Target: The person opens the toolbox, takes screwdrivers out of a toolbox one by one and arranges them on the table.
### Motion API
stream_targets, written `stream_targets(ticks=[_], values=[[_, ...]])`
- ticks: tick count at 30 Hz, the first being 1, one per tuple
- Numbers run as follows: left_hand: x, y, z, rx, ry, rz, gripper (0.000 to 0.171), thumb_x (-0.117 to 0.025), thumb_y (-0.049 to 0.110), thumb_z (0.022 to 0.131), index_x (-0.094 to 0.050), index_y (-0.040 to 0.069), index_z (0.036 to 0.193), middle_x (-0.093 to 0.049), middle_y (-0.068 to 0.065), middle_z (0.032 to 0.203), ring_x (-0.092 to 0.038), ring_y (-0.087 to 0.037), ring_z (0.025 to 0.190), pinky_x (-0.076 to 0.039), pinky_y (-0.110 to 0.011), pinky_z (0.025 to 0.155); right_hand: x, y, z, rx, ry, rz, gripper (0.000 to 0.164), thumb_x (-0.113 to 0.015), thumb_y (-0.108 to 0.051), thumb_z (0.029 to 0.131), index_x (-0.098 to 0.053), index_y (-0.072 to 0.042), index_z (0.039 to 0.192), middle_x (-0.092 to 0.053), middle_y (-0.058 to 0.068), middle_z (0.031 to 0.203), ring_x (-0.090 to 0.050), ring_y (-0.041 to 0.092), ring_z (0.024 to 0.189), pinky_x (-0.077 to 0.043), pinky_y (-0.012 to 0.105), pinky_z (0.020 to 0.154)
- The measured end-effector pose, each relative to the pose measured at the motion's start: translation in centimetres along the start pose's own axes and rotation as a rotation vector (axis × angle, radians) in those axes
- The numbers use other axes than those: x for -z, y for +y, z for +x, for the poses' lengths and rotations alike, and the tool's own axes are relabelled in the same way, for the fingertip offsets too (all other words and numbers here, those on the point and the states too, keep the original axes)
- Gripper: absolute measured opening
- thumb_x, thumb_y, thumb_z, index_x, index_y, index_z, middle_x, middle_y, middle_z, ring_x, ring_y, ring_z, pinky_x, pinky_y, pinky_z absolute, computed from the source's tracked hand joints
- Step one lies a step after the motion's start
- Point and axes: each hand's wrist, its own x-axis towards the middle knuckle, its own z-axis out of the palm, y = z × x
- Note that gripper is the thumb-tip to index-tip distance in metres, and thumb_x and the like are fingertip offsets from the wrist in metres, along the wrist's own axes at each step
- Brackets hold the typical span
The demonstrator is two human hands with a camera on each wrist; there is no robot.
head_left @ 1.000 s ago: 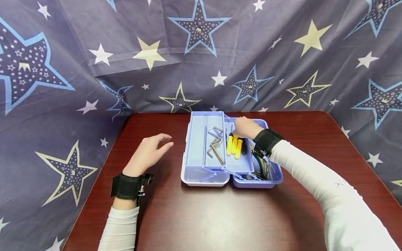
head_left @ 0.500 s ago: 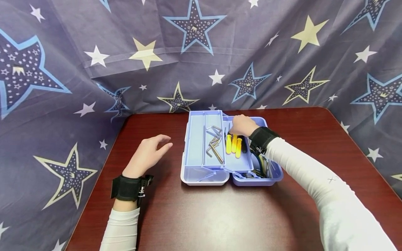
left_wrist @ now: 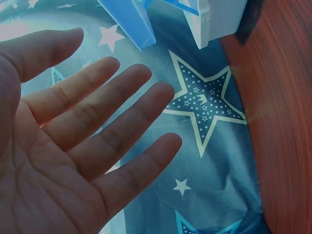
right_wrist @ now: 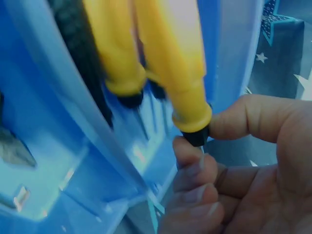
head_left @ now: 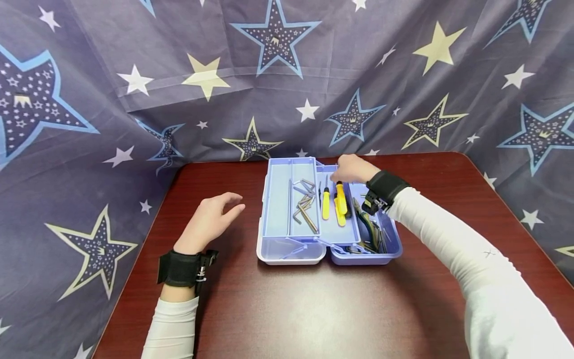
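My right hand (head_left: 352, 169) is over the back of the lower tray of a lavender toolbox (head_left: 278, 204). Its thumb and forefinger pinch a yellow-handled screwdriver (right_wrist: 175, 53) at the black collar below the handle. In the head view that handle slants across a second yellow screwdriver (head_left: 340, 219), while a third yellow screwdriver (head_left: 326, 205) lies to the left in the same tray. My left hand (head_left: 208, 219) hovers left of the toolbox, palm toward its wrist camera, fingers apart and relaxed, holding nothing.
Several hex keys (head_left: 308, 219) lie in the raised upper tray. Pliers (head_left: 369, 227) and other metal tools fill the right-hand base. The toolbox stands on a dark red wooden table (head_left: 291, 309), with a star-patterned cloth (head_left: 251, 99) behind it.
My right hand has shifted slightly back and right, bringing a screwdriver up from beside the others so its handle now overlaps one. My left hand stays put. The head view has shifted slightly.
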Motion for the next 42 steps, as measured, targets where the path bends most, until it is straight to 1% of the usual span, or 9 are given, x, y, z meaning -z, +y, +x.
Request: stream_targets(ticks=[3, 8, 14, 16, 21, 25, 31, 37, 42], values=[[-0.3, 0.0, 0.1, 0.003, -0.007, 0.006, 0.033, -0.059, 0.031, 0.093, -0.064, 0.007, 0.116, -0.067, -0.01, 0.112, -0.062, -0.027, 0.106, -0.048, -0.046, 0.09, 1.1, 1.2, -0.7, -0.016, 0.024, -0.003, 0.023, -0.061, -0.025, 0.087, -0.056, -0.005, 0.076, -0.051, 0.006, 0.071, -0.051, 0.022, 0.067, -0.041, 0.034, 0.067], [-0.7, -0.1, 0.4, 0.0, -0.017, 0.009, 0.033, -0.059, 0.031, 0.093, -0.065, 0.007, 0.115, -0.067, -0.011, 0.112, -0.062, -0.027, 0.105, -0.048, -0.046, 0.09, 2.8, 4.7, -2.2, -0.056, 0.059, -0.025, 0.029, -0.061, -0.024, 0.084, -0.047, -0.011, 0.062, -0.043, 0.002, 0.062, -0.043, 0.019, 0.059, -0.037, 0.032, 0.061], [-1.0, -0.4, 0.5, 0.013, -0.029, 0.01, 0.033, -0.059, 0.03, 0.094, -0.064, 0.006, 0.116, -0.067, -0.012, 0.112, -0.062, -0.029, 0.105, -0.048, -0.047, 0.09, 3.9, 9.9, -4.1, -0.112, 0.062, -0.036, 0.02, -0.059, -0.02, 0.081, -0.058, -0.005, 0.068, -0.049, 0.004, 0.065, -0.044, 0.02, 0.059, -0.036, 0.029, 0.055], [-1.1, -0.5, 0.5, 0.021, -0.04, 0.011, 0.033, -0.059, 0.03, 0.094, -0.064, 0.006, 0.116, -0.067, -0.012, 0.113, -0.062, -0.029, 0.105, -0.048, -0.047, 0.089, 3.7, 11.5, -4.5, -0.129, 0.035, -0.022, 0.018, -0.058, -0.018, 0.08, -0.06, -0.003, 0.07, -0.049, 0.004, 0.065, -0.043, 0.019, 0.058, -0.036, 0.029, 0.054], [-1.4, -0.5, 0.5, 0.023, -0.052, 0.014, 0.034, -0.059, 0.03, 0.094, -0.064, 0.006, 0.116, -0.067, -0.013, 0.113, -0.062, -0.03, 0.105, -0.048, -0.048, 0.089, 2.8, 15.1, -5.1, -0.154, -0.043, 0.013, 0.013, -0.056, -0.013, 0.079, -0.057, -0.004, 0.069, -0.046, 0.002, 0.064, -0.042, 0.017, 0.057, -0.035, 0.027, 0.053], [-1.6, -0.3, 0.6, 0.013, -0.051, 0.02, 0.034, -0.059, 0.03, 0.093, -0.064, 0.005, 0.116, -0.067, -0.012, 0.112, -0.062, -0.029, 0.104, -0.048, -0.047, 0.089, 1.6, 16.9, -5.6, -0.173, -0.073, 0.024, 0.015, -0.057, -0.015, 0.081, -0.058, -0.003, 0.071, -0.049, 0.002, 0.064, -0.047, 0.018, 0.058, -0.037, 0.026, 0.052], [-2.1, -0.4, 0.6, 0.005, -0.044, 0.028, 0.033, -0.06, 0.03, 0.093, -0.065, 0.005, 0.114, -0.068, -0.012, 0.111, -0.063, -0.029, 0.102, -0.048, -0.047, 0.088, -1.4, 18.4, -5.5, -0.201, -0.092, 0.045, 0.017, -0.058, -0.015, 0.084, -0.06, -0.001, 0.076, -0.052, 0.005, 0.067, -0.055, 0.024, 0.065, -0.04, 0.027, 0.054], [-2.2, -0.4, 0.7, 0.01, -0.05, 0.029, 0.033, -0.06, 0.029, 0.093, -0.065, 0.004, 0.114, -0.067, -0.013, 0.111, -0.063, -0.031, 0.102, -0.048, -0.047, 0.087, -4.2, 19.7, -5.0, -0.202, -0.097, 0.065, 0.017, -0.058, -0.014, 0.08, -0.054, -0.007, 0.065, -0.048, 0.001, 0.061, -0.051, 0.019, 0.057, -0.039, 0.025, 0.049], [-1.9, -0.5, 0.7, 0.013, -0.045, 0.034, 0.033, -0.06, 0.03, 0.093, -0.065, 0.005, 0.113, -0.068, -0.012, 0.11, -0.063, -0.03, 0.102, -0.048, -0.047, 0.088, -5.6, 20.4, -4.5, -0.187, -0.079, 0.044, 0.019, -0.059, -0.013, 0.077, -0.052, -0.01, 0.06, -0.049, 0.001, 0.06, -0.049, 0.016, 0.053, -0.038, 0.024, 0.048]])
